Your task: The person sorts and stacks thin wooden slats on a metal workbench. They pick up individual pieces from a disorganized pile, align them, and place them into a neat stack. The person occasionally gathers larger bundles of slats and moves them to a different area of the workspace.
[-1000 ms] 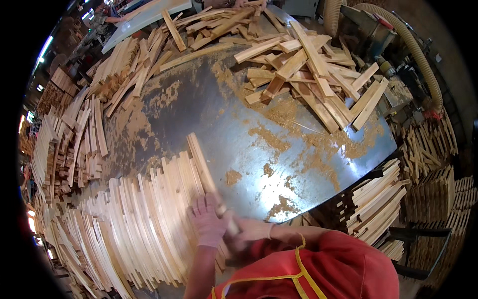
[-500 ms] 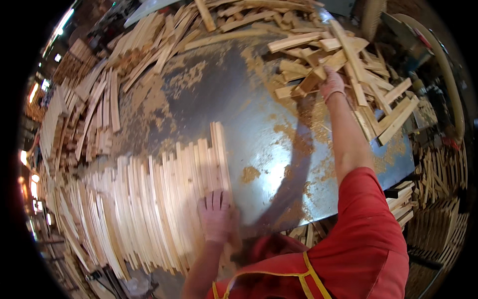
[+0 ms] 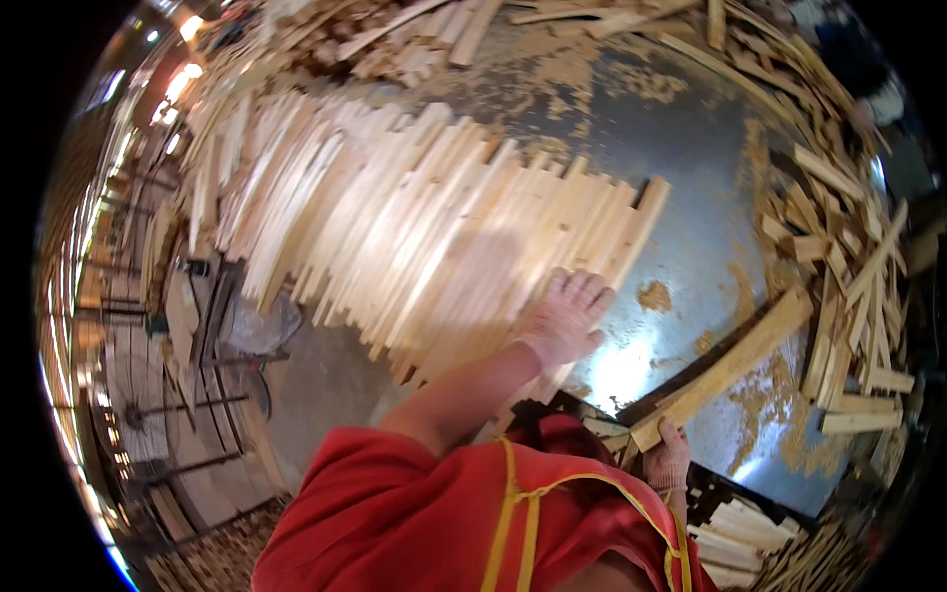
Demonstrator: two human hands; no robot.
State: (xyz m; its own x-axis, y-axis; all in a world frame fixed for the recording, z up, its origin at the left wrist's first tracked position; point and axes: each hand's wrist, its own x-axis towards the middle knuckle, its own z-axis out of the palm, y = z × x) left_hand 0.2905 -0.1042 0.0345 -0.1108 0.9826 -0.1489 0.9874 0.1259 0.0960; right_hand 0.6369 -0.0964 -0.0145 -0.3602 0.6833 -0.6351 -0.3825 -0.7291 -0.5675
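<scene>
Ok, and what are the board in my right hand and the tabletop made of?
Board: wood, apparently unvarnished, given its yellow-brown, matte face. Tabletop: probably bare sheet metal, judging by its smooth grey surface and bright glare, though a glossy coating is possible.

I'm standing in a woodworking workshop | metal-topped bench (image 3: 691, 237) is carrying pale wooden strips (image 3: 464, 212) | sawdust (image 3: 653, 295) is lying across it | rough boards (image 3: 832, 176) are lying heaped at right | stacked timber (image 3: 735, 533) is sitting past its edge
</scene>
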